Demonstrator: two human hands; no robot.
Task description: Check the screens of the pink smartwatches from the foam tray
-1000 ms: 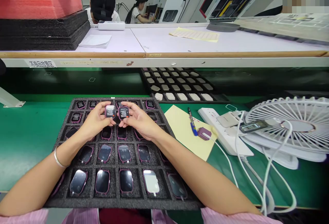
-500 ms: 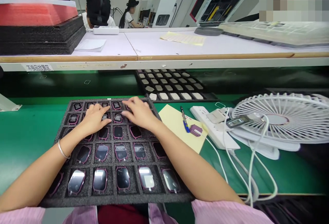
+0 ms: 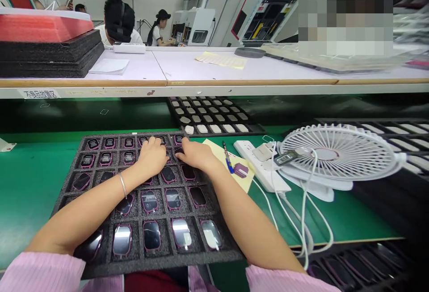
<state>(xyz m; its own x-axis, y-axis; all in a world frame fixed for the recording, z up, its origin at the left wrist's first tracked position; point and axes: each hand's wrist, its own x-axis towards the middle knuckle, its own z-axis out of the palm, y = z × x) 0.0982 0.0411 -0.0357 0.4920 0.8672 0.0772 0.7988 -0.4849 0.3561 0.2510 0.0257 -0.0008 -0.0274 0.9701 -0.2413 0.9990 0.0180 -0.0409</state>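
A dark foam tray [image 3: 134, 263] in front of me holds rows of smartwatches with purple frames, each in its own pocket. Several watches in the far two rows, such as one smartwatch [image 3: 106, 158], show lit text; nearer ones, like a smartwatch [image 3: 152, 235], have dark or reflecting screens. My left hand [image 3: 152, 158] is over the far rows, right of the middle, fingers bent down and thumb apart. At the far right column, my right hand [image 3: 197, 152] has its thumb and fingers spread beside a watch. The fingertips' exact contact is partly hidden.
Right of the tray lie yellow paper [image 3: 248, 185], a blue pen [image 3: 228, 158], a purple watch-shaped piece [image 3: 241, 170], a white power strip [image 3: 261, 167], cables and a white fan [image 3: 335, 153]. Another tray [image 3: 214, 118] sits under the shelf [image 3: 167, 89]. Co-workers are beyond.
Both hands have moved rightward across the tray's far rows, uncovering lit watches on the left. My head view has turned slightly right.
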